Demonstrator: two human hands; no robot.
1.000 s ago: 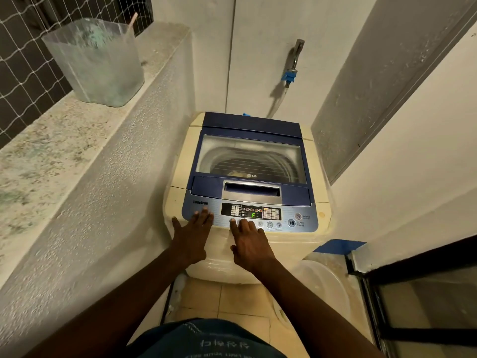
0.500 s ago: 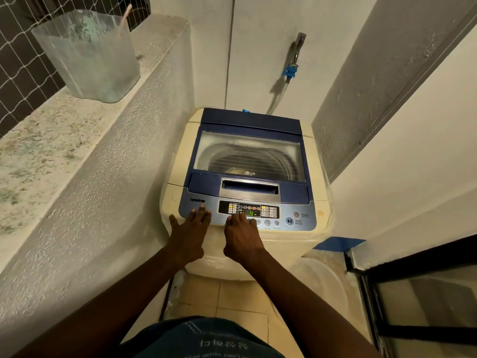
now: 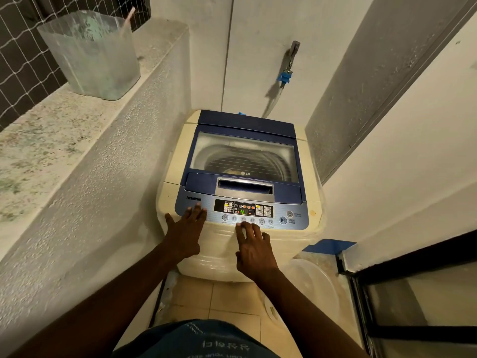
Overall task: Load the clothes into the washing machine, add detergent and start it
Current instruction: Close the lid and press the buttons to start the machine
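Observation:
A cream top-loading washing machine (image 3: 178, 161) with a blue lid (image 3: 245, 125) stands in a narrow corner; the lid is shut and the drum shows through its window. The blue control panel (image 3: 278, 210) at the front is lit, its display showing a green 4. My left hand (image 3: 184, 231) rests flat on the panel's left end, fingers spread. My right hand (image 3: 254, 248) hovers just below the row of round buttons, fingertips at the panel's lower edge, holding nothing. A clear plastic tub of greenish detergent powder (image 3: 95, 55) with a stick in it stands on the ledge at upper left.
A rough concrete ledge (image 3: 51, 130) runs along the left at chest height. A wall tap with a blue hose fitting (image 3: 285, 76) hangs behind the machine. A translucent basin (image 3: 315, 285) lies on the tiled floor at right, beside a black-framed glass door (image 3: 413, 293).
The display went from an F-like sign to a green 4. My right hand drew back from the buttons and slid slightly right; my left hand stayed on the panel.

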